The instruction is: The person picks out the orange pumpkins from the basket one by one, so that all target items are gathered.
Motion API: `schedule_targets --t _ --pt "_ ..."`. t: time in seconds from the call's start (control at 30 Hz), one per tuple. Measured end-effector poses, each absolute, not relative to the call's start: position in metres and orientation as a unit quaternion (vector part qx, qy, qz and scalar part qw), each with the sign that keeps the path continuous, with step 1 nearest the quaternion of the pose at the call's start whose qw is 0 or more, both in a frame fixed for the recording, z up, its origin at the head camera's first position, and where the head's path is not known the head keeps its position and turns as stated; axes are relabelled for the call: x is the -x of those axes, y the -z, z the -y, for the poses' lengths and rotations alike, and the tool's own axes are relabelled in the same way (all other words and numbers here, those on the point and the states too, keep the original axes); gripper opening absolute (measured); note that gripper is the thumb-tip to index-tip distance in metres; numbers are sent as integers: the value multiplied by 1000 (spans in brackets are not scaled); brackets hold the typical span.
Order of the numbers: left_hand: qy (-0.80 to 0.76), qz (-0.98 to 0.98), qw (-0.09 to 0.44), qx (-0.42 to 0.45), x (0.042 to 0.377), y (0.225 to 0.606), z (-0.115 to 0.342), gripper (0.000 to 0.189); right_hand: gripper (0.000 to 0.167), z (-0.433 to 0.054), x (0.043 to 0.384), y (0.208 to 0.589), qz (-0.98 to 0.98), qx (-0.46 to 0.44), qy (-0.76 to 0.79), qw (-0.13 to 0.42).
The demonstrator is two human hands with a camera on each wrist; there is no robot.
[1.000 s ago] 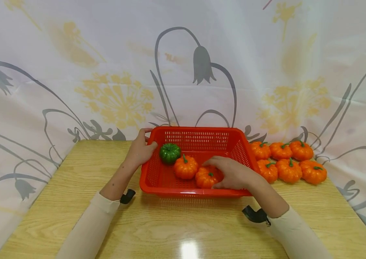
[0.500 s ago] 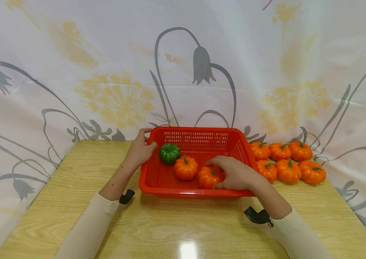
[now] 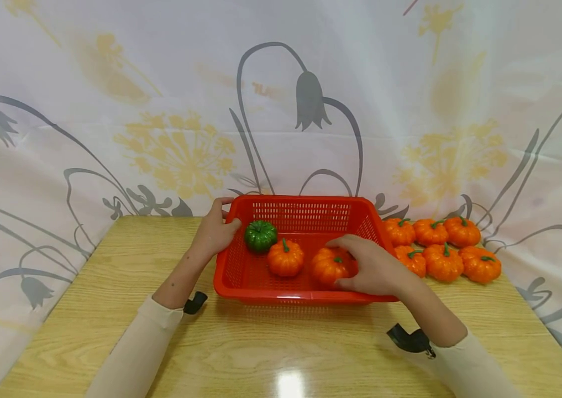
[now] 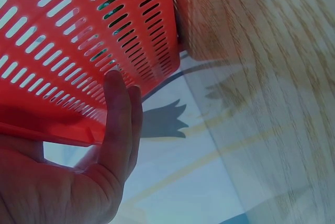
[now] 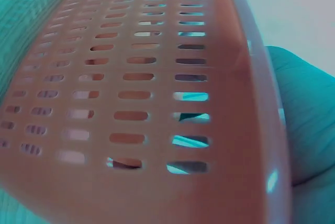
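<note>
A red plastic basket (image 3: 305, 296) with slotted walls stands on the table. My left hand (image 3: 216, 232) grips its left rim, thumb over the top; in the left wrist view the fingers (image 4: 118, 124) lie along the outside of the slotted wall (image 4: 63, 51). Inside the basket, my right hand (image 3: 372, 268) holds a small orange pumpkin (image 3: 327, 266) from its right side. A second orange pumpkin (image 3: 285, 258) sits left of it, with a dark green pumpkin (image 3: 261, 236) behind that at the left. The basket wall (image 5: 230, 156) hides most of the right hand in the right wrist view.
Several orange pumpkins (image 3: 444, 263) stand in two rows on the wooden table (image 3: 241, 354), close to the basket's right side. A flower-printed cloth (image 3: 181, 83) hangs behind the table. Black camera mounts (image 3: 411, 338) show at the wrists.
My right hand has moved the orange pumpkin to the right inside the basket, widening its gap from the other orange one. The left hand stays on the rim.
</note>
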State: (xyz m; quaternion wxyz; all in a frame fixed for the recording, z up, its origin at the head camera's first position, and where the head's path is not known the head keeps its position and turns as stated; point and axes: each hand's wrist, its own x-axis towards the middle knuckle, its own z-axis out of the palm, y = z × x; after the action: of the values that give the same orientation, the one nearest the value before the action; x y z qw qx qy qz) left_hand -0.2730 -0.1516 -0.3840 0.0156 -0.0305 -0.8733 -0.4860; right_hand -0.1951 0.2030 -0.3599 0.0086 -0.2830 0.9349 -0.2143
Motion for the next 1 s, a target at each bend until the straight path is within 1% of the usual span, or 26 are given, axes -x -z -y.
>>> schedule_targets --t 0.43,0.7,0.8,1.0 --pt "492 870 12 27 271 382 151 60 68 -225 174 342 -929 263 257 -36" --pt "498 867 7 31 271 382 151 60 72 -244 157 331 -933 244 257 -67" --pt "497 867 6 31 271 382 151 60 72 -251 151 329 -933 237 262 -69" --pt "502 864 5 31 271 383 151 60 72 -265 139 322 -937 205 277 -49"
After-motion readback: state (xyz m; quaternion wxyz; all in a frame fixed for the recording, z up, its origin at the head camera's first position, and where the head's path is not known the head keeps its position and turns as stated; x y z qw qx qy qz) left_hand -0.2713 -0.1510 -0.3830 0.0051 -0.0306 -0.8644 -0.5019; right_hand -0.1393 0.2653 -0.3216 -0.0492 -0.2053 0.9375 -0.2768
